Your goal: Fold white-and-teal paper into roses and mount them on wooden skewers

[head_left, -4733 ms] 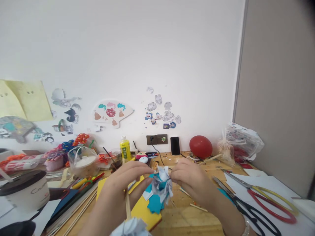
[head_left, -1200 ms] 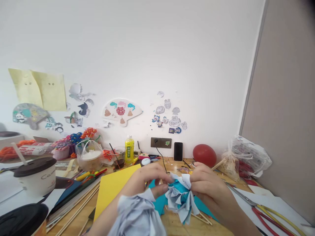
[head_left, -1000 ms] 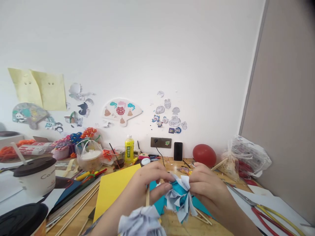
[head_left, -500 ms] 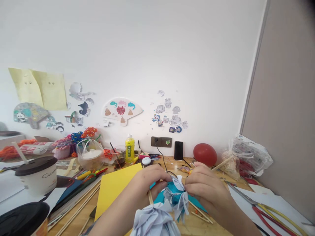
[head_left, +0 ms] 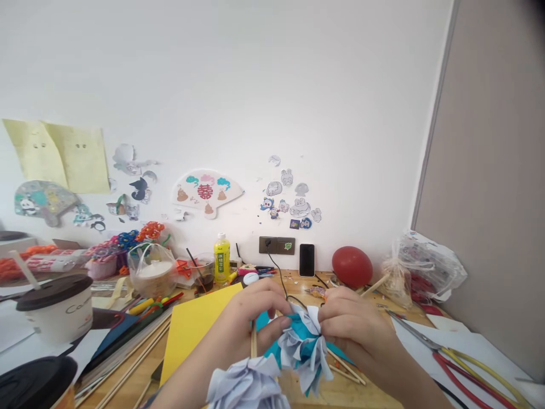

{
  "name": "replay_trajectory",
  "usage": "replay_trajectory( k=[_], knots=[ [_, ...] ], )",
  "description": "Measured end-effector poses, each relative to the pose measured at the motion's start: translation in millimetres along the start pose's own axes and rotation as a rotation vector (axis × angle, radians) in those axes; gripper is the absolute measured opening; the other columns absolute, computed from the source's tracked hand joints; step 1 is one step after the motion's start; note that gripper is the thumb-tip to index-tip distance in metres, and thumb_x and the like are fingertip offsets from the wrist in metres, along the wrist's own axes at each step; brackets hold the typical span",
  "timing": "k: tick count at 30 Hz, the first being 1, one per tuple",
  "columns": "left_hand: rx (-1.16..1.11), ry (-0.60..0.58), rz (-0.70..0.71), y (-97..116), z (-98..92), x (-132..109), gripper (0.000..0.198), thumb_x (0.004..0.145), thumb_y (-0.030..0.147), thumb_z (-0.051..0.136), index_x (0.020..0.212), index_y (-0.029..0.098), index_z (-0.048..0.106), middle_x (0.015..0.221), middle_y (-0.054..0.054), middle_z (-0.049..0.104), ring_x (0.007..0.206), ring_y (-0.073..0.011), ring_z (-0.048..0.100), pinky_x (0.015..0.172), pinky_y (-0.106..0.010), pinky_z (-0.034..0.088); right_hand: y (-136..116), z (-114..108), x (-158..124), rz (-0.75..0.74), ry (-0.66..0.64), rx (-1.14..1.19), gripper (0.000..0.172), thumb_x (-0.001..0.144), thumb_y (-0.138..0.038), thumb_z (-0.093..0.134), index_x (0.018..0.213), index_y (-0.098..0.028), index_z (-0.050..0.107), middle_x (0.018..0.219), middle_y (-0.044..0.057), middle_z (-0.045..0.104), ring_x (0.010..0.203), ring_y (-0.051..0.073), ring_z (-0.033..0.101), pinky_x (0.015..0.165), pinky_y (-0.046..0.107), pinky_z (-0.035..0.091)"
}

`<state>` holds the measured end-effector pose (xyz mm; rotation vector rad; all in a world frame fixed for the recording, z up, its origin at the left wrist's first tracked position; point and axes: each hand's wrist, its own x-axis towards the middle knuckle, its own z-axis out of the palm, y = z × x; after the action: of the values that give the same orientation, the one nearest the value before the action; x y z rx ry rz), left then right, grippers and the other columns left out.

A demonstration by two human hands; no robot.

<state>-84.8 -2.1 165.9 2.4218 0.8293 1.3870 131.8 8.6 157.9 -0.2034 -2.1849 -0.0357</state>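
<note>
My left hand (head_left: 259, 312) pinches the left side of a blue-and-white paper flower (head_left: 303, 346) with thumb and fingertips. A thin wooden stick (head_left: 254, 343) passes beside the left palm, and a white paper flower (head_left: 247, 386) hangs at its lower end, close to me. On the flower's other side, my right hand (head_left: 355, 324) is closed on its petals, fingers bent. Blue paper (head_left: 340, 351) shows beneath the hands; how much of it belongs to the flower I cannot tell. Short sticks (head_left: 349, 370) lie on the table under my right hand.
Yellow paper (head_left: 198, 326) and long sticks (head_left: 135, 363) lie left, near lidded cups (head_left: 57, 312). Red-and-yellow-handled scissors (head_left: 460, 363) rest on white paper at right. A yellow bottle (head_left: 222, 260), phone (head_left: 307, 260) and red balloon (head_left: 352, 267) stand along the wall.
The white flower has shifted left and down, and the blue-and-white flower is turned so more of its petals face me. Both hands keep their hold. The whole view has shifted slightly.
</note>
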Motion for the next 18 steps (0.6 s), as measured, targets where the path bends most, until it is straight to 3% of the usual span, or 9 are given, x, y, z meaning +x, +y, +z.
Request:
replay_trajectory(
  k=[3,5,8,12,18],
  knots=[
    [-0.079,-0.095,0.03,0,-1.7,-1,0.021,0.083,0.035,0.057,0.072,0.018,0.065,0.071,-0.004,0.057,0.06,-0.0128,0.048,0.053,-0.022,0.036,-3,-1,1,0.02,-0.009,0.074,0.02,0.095,-0.022,0.038,0.084,-0.023,0.055,0.073,0.001,0.061,0.069,0.013,0.049,0.067,0.029,0.042],
    [-0.193,-0.129,-0.04,1,0.5,-2,0.026,0.082,0.039,0.057,0.07,0.018,0.063,0.069,-0.002,0.055,0.061,-0.013,0.047,0.054,-0.023,0.036,-3,-1,0,0.03,-0.011,0.149,0.02,0.095,-0.024,0.038,0.084,-0.023,0.054,0.074,0.0,0.061,0.07,0.013,0.051,0.072,0.03,0.042],
    [-0.412,-0.078,-0.222,1,9.5,-5,0.031,0.077,0.046,0.062,0.068,0.017,0.061,0.069,0.0,0.05,0.059,-0.0114,0.044,0.053,-0.023,0.033,4,1,-5,0.043,0.032,0.257,0.017,0.095,-0.027,0.041,0.085,-0.025,0.055,0.076,-0.001,0.062,0.071,0.012,0.054,0.08,0.034,0.04],
    [-0.506,0.024,-0.347,-2,21.0,-6,0.033,0.071,0.047,0.068,0.064,0.015,0.06,0.067,0.001,0.049,0.057,-0.0109,0.041,0.052,-0.025,0.029,15,7,-12,0.075,0.101,0.334,0.013,0.093,-0.029,0.045,0.088,-0.026,0.056,0.077,-0.001,0.061,0.072,0.013,0.054,0.083,0.036,0.04],
    [-0.659,-0.004,-0.565,12,22.4,-2,0.031,0.07,0.044,0.069,0.063,0.016,0.056,0.059,0.002,0.049,0.054,-0.0093,0.039,0.05,-0.023,0.026,22,12,-18,0.137,0.145,0.436,0.01,0.09,-0.025,0.05,0.087,-0.027,0.059,0.077,0.0,0.061,0.077,0.015,0.055,0.078,0.034,0.043]
  ],
)
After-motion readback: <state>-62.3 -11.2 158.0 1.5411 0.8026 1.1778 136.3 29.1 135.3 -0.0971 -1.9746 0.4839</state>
